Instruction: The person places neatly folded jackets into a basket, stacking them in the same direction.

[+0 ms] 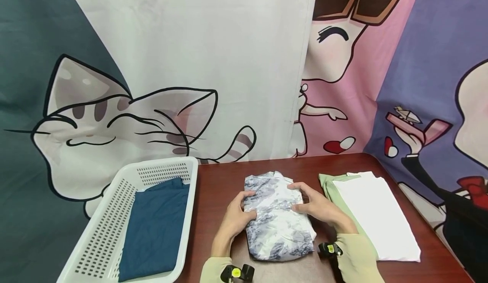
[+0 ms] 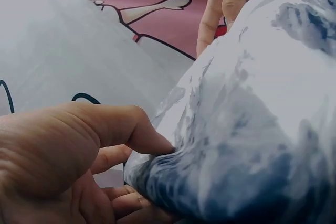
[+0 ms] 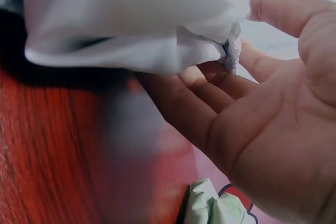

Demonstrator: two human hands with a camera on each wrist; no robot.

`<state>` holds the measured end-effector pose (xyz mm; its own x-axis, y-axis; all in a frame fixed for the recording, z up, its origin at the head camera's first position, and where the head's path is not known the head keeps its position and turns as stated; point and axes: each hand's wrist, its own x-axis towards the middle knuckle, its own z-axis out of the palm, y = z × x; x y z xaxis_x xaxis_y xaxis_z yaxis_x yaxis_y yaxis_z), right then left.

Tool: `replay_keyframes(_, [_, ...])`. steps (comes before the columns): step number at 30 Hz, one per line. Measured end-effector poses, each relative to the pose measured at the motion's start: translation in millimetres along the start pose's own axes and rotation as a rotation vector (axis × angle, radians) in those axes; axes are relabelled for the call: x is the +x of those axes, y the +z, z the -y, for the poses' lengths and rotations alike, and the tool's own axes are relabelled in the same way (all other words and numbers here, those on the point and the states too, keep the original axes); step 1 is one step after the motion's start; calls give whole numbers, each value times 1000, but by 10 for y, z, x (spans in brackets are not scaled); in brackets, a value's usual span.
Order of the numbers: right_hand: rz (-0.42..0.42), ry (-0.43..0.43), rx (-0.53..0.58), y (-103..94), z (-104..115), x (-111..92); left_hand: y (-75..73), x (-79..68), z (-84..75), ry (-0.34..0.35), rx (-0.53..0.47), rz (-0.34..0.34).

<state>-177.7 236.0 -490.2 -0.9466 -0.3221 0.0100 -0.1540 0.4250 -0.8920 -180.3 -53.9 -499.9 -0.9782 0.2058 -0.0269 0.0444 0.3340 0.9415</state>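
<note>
A folded garment (image 1: pixel 276 219) with a white and blue-grey marbled pattern is between both hands over the middle of the table. My left hand (image 1: pixel 234 217) grips its left edge; the left wrist view shows the thumb pressing on top of the cloth (image 2: pixel 236 124) and the fingers underneath. On the opposite edge, my right hand (image 1: pixel 318 206) holds the garment between thumb and fingers. Seen from the right wrist, the fingers (image 3: pixel 194 98) pass under the white cloth (image 3: pixel 126 19), whose lower side is raised off the tabletop. The fingertips beneath are hidden.
To the left stands a white perforated plastic basket (image 1: pixel 103 232) with a folded navy cloth (image 1: pixel 156 228) inside. On the right, a folded white cloth (image 1: pixel 381 219) lies over a light green one (image 1: pixel 331 187). A printed curtain (image 1: pixel 228 62) hangs behind the brown table (image 1: pixel 219 181).
</note>
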Motion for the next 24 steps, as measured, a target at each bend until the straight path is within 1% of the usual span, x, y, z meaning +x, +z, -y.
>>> replay_keyframes(2, [-19,-3,-30,-1,10,9,0,11,-2,19,15,-17])
replay_keyframes(6, [-47,-13,-53,-6,49,12,-1,15,-30,52,18,-48])
replay_keyframes(13, [-81,-50,-31,-23,117,7,-31,-16,-136,77,1,-90])
replay_keyframes(17, [-68,-71,31,-39,162,4,-58,-28,-187,106,-9,-101])
replay_keyframes(20, [-66,-82,52,-56,209,-6,-75,-33,-214,131,-20,-107])
replay_keyframes(24, [-91,-94,29,-77,278,-34,-92,-49,-268,144,-34,-120])
